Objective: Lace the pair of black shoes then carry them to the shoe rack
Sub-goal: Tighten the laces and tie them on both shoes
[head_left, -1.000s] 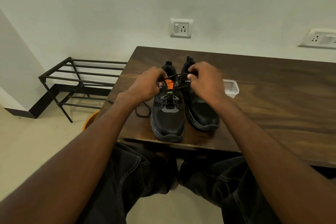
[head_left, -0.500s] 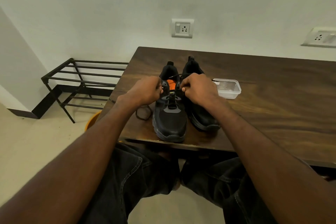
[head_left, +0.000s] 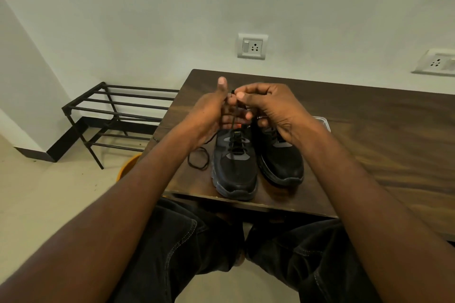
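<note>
Black shoes [head_left: 256, 157] are set side by side at the worktop [head_left: 369, 130] front edge.
A lace [head_left: 232, 118] is pinched above them by both hands: left hand [head_left: 211, 115] thumb raised, right hand [head_left: 268, 108] fingers curled; the shoe rack [head_left: 115, 115] is seen left of the worktop.

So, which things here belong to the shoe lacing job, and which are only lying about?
For the job: left shoe, right shoe, black lace, shoe rack, left hand, right hand.

Lying about: clear plastic container, orange tub, wall sockets.
</note>
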{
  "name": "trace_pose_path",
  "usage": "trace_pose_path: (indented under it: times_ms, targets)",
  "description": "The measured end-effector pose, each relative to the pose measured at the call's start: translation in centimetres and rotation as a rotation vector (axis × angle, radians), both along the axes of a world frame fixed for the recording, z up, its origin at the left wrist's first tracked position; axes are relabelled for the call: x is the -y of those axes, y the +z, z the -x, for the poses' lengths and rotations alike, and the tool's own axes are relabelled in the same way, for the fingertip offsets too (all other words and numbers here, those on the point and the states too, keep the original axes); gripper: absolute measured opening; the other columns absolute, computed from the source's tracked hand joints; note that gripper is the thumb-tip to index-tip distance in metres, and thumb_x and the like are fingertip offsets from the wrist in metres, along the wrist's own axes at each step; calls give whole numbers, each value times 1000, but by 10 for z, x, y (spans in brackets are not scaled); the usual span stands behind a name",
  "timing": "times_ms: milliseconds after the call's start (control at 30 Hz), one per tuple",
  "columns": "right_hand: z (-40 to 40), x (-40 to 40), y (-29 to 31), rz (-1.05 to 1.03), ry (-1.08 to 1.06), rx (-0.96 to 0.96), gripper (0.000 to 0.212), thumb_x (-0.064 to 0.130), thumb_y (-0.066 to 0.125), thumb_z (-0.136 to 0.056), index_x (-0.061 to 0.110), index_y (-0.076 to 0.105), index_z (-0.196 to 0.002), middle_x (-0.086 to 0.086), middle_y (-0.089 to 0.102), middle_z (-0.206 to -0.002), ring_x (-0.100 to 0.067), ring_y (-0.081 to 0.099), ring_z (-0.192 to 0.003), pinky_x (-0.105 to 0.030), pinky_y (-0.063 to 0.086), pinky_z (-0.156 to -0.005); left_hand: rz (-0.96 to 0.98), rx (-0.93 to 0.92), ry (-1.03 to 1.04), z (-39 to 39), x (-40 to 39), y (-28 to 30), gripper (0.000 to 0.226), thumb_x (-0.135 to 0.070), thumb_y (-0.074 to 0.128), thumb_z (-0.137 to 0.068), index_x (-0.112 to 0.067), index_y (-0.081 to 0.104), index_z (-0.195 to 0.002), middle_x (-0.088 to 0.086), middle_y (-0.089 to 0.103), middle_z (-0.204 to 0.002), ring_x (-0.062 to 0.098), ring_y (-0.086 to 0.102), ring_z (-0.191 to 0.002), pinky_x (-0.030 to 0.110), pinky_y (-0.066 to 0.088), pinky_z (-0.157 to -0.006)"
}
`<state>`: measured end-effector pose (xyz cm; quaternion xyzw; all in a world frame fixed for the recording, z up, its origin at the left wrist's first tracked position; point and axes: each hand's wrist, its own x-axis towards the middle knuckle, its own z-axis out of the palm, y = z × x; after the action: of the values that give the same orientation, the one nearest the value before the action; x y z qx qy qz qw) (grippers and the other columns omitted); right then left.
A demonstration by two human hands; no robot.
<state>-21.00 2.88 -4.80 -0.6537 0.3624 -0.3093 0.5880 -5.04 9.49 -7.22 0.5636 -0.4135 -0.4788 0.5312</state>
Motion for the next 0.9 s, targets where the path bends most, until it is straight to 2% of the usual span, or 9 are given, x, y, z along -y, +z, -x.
trace_pose_path:
  times_ms: [133,233,300,400,467,567,633,733,900]
  targets:
    - [-1,2,-3,-7,-192,44,13,14,79,-91,10,78,-103,-4,80,-87,-8,58,-53,-17,41,-41,-76,-86,-158,-4,1,1,73,-65,28,-105,-4,54,-137,14,73,-91,27,71,-79,31,51,-69]
    - [8,18,-10,0,-401,5,5,12,80,-89,15,76,-89,-7,80,-91,-10,67,-62,-20,52,-51,-43,-18,-91,-16,0,-2,40,-28,49,-109,0,54,-136,2,62,-73,15,54,-61,26,43,-58]
    - [17,33,-20,240,-469,-356,9,21,82,-87,23,76,-81,0,78,-89,-15,73,-79,-33,61,-70,-22,-3,-23,-22,1,-3,24,-13,52,-107,-3,60,-127,1,61,-70,13,52,-59,23,44,-55]
    - [14,31,-28,604,-365,-763,14,25,79,-88,31,78,-100,3,69,-113,-16,65,-105,-28,49,-84,10,138,43,-22,3,-7,10,-11,58,-104,-9,65,-110,2,66,-69,13,53,-55,23,44,-53]
    - [2,24,-28,631,-200,-619,22,29,75,-94,31,76,-116,6,65,-119,-10,60,-109,-25,44,-89,23,224,32,-18,4,-7,7,-15,63,-101,-10,66,-105,3,68,-69,14,55,-54,23,44,-52]
    - [-13,16,-25,414,-52,-336,14,25,69,-100,26,80,-108,13,76,-96,1,68,-89,-21,49,-81,66,247,81,-14,6,-7,18,-18,67,-100,-3,68,-107,5,70,-70,14,58,-53,21,44,-48]
    - [-13,20,-29,399,-127,-350,9,22,72,-97,24,81,-97,10,75,-80,0,69,-77,-23,51,-75,84,251,154,-15,8,-7,19,-16,65,-101,1,66,-108,8,72,-74,13,60,-54,20,45,-48]
    - [-12,25,-33,505,-186,-508,9,24,73,-97,26,80,-101,8,76,-89,-6,70,-84,-31,58,-81,81,272,178,-22,10,-10,16,-9,55,-105,2,65,-111,11,74,-80,14,64,-60,20,48,-50]
    - [-18,19,-34,462,-39,-342,12,21,75,-96,23,79,-107,6,78,-82,-3,71,-67,-24,59,-70,127,388,91,-20,12,-11,10,-10,60,-103,-2,66,-103,7,72,-71,11,62,-54,16,45,-48]
